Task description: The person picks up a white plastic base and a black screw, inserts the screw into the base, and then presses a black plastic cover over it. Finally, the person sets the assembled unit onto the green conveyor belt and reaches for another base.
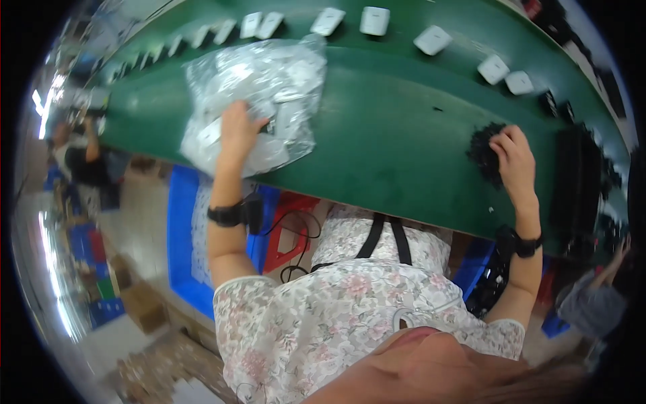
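Note:
A clear plastic bag (296,81) with white pieces inside lies on the left part of the green table (383,135). My left hand (239,131) rests on it, thumb apart from the fingers; a small dark piece (268,126) shows by the thumb, and whether the hand grips it I cannot tell. To the right, my right hand (517,155) is at a heap of small black parts (483,151), its fingertips pinched together at the heap's edge. What sits between those fingertips is too small to name.
White box-shaped devices (374,21) stand in a spaced row along the table's far side. A black bin (575,188) is at the right end. Blue crates (176,236) and a red stool (293,236) are below the near edge. Other people work at far left (87,158) and far right (595,303).

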{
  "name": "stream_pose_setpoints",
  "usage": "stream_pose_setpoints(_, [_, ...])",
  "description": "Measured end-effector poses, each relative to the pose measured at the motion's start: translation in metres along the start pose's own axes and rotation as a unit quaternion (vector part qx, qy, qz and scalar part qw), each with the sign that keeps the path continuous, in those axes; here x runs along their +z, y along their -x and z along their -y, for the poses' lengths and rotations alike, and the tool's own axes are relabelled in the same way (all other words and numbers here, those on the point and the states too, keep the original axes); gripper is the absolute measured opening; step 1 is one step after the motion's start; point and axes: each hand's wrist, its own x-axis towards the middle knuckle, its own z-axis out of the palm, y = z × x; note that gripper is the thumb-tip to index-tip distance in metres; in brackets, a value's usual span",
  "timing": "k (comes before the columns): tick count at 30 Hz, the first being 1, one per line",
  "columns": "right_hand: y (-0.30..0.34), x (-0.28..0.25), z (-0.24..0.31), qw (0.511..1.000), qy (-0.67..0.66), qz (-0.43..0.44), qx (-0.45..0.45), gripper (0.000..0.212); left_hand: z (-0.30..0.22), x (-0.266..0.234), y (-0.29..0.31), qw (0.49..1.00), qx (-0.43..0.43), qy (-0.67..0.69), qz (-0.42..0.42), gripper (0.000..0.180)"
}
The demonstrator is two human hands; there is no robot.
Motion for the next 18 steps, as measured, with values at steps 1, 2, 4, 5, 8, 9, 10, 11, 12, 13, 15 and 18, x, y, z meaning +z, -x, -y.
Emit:
stream_pose_setpoints(1, [0.002,0.002,-0.001,1.000,-0.021,0.003,0.018,0.006,0.001,-0.002,-0.002,1.000,0.018,0.011,-0.006,0.042])
stream_pose_setpoints(2, [0.002,0.003,0.001,0.999,-0.025,0.006,0.045,0.006,0.000,-0.007,-0.001,0.999,0.032,-0.022,-0.005,0.042])
stream_pose_setpoints(4, [0.001,0.005,0.001,0.998,-0.035,-0.017,0.056,0.009,-0.001,-0.012,0.001,0.998,0.049,-0.038,-0.027,0.037])
stream_pose_setpoints(5, [0.003,0.007,0.000,0.996,-0.053,-0.025,0.070,0.010,0.000,-0.009,-0.001,0.997,0.063,-0.032,-0.027,0.037])
stream_pose_setpoints(8, [0.004,0.010,0.004,0.988,-0.097,-0.080,0.086,0.010,0.003,-0.004,-0.004,0.997,0.069,0.004,-0.027,0.037])
stream_pose_setpoints(9, [0.003,0.010,0.008,0.988,-0.093,-0.083,0.092,0.010,0.002,-0.007,-0.002,0.998,0.052,0.019,-0.038,0.036])
stream_pose_setpoints(10, [0.003,0.010,0.013,0.979,-0.141,-0.088,0.118,0.009,-0.002,-0.009,-0.001,0.998,0.037,0.035,-0.049,0.035])
stream_pose_setpoints(11, [0.003,0.009,0.017,0.967,-0.190,-0.093,0.143,0.008,-0.007,-0.013,-0.001,0.997,0.047,0.037,-0.048,0.035])
stream_pose_setpoints(12, [0.001,0.011,0.018,0.961,-0.217,-0.091,0.145,0.007,-0.010,-0.016,-0.001,0.992,0.045,0.018,-0.113,0.036])
stream_pose_setpoints(13, [0.000,0.010,0.023,0.961,-0.213,-0.096,0.150,0.007,-0.017,-0.022,-0.002,0.983,0.042,-0.001,-0.177,0.036])
stream_pose_setpoints(15, [-0.007,0.004,0.035,0.908,-0.376,-0.099,0.157,0.007,-0.055,-0.032,-0.002,0.966,0.086,0.021,-0.242,0.036])
stream_pose_setpoints(18, [-0.017,0.000,0.058,0.866,-0.469,-0.092,0.146,0.009,-0.154,-0.049,0.004,0.892,-0.039,0.450,0.003,0.028])
